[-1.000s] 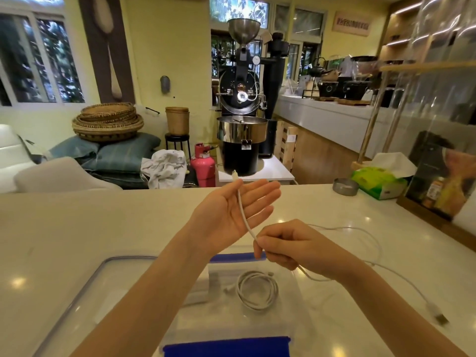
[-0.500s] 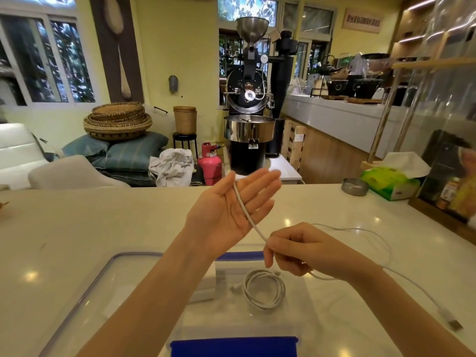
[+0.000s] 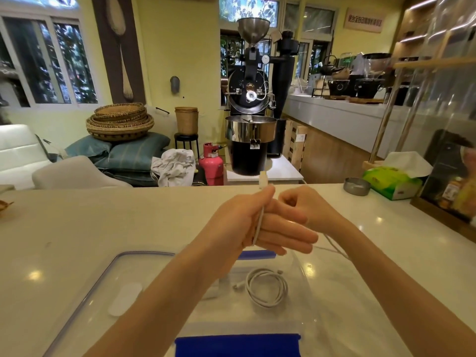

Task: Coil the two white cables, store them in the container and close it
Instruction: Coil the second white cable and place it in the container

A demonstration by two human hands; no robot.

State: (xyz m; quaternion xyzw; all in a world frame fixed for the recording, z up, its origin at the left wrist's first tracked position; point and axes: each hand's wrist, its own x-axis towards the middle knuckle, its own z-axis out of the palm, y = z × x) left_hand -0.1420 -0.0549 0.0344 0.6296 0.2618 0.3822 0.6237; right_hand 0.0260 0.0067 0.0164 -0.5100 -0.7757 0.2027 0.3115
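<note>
One white cable (image 3: 268, 288) lies coiled inside the clear container (image 3: 304, 287) with blue clasps, low in the middle. The second white cable (image 3: 259, 222) runs down my left palm, its plug end sticking up above my thumb. My left hand (image 3: 260, 225) pins that cable with the thumb, fingers stretched out to the right. My right hand (image 3: 306, 210) is closed on the same cable just behind my left fingers. From there the cable trails off right and down over the counter (image 3: 334, 249).
The container's clear lid (image 3: 103, 287) with a blue seal lies on the counter at the left. At the far right edge stand a small metal dish (image 3: 356, 186), a green tissue box (image 3: 394, 180) and a glass display case (image 3: 453, 150).
My left hand turned from palm-up and open to thumb down on the cable. My right hand rose from near the container to behind my left fingers, carrying the cable around them.
</note>
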